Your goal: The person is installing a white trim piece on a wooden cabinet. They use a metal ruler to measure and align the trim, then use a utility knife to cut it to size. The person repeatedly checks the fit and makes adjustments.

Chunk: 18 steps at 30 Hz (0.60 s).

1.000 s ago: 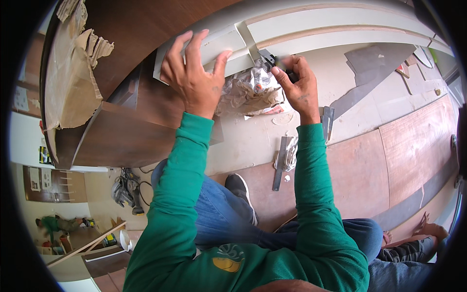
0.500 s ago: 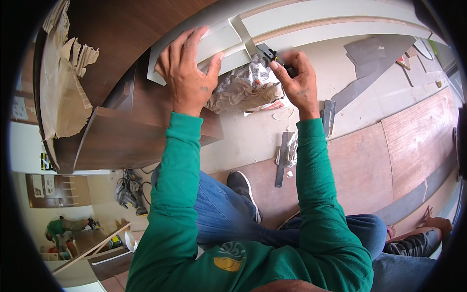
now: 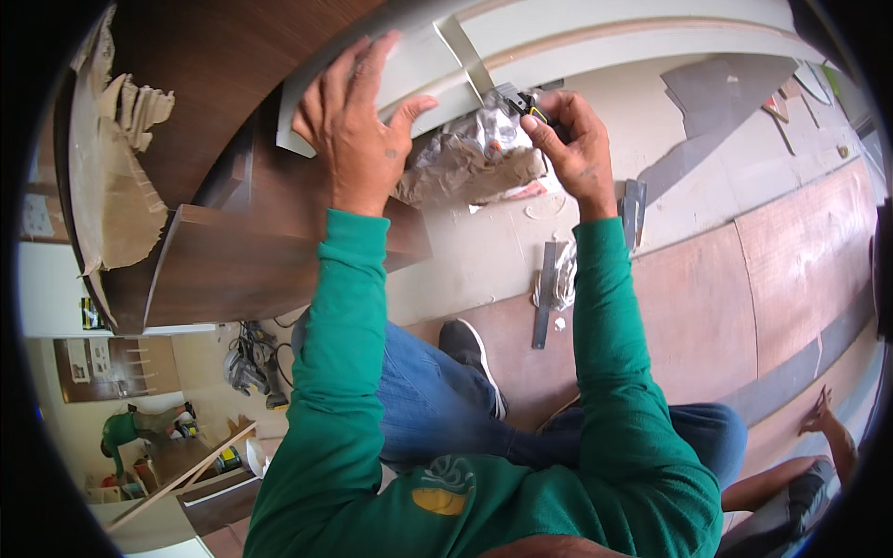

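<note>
A person kneels at a dark cabinet [image 3: 233, 260]. The left hand [image 3: 358, 139], fingers spread flat and gripping nothing, presses a pale panel [image 3: 419, 65] resting on the cabinet's top. Just right of the cabinet, the right hand [image 3: 577, 153] is clenched around a small dark tool [image 3: 516, 98] whose tip meets the panel's edge above crumpled wrapping [image 3: 470, 163]. This looks like trimming the edge; keeping the panel pinned matters next.

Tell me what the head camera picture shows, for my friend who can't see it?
A person in green sleeves presses the left hand flat on a pale panel, while the right hand holds a small dark tool against it, above crumpled wrapping.
</note>
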{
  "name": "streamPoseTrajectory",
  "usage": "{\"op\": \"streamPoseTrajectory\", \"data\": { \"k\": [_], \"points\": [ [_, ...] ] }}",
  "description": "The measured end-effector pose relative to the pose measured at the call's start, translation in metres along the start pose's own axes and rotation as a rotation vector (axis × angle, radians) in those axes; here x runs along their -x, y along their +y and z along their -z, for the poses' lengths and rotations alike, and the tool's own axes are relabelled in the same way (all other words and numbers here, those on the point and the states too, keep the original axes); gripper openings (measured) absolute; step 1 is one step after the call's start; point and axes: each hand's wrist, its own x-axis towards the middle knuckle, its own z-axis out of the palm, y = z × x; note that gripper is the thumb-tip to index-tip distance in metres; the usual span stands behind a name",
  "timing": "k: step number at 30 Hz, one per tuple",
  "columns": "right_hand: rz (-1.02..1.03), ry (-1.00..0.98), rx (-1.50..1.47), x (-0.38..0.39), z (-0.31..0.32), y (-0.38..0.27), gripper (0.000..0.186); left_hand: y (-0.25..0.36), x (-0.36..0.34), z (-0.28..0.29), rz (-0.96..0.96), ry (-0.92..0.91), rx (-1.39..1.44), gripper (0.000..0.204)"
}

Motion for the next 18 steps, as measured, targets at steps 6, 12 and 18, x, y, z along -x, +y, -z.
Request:
{"op": "streamPoseTrajectory", "data": {
  "k": [6,12,18],
  "points": [
    [-0.586,-0.427,0.312,0.017,0.071,0.033,0.026,-0.005,0.004,0.011,-0.001,-0.045,0.031,0.079],
    [-0.752,-0.270,0.072,0.059,0.116,0.065,0.025,0.005,0.004,0.009,-0.008,-0.014,0.020,0.086],
    [-0.604,-0.087,0.032,0.041,0.103,0.069,0.019,-0.003,0.005,0.006,-0.008,-0.018,0.021,0.081]
  ]
}}
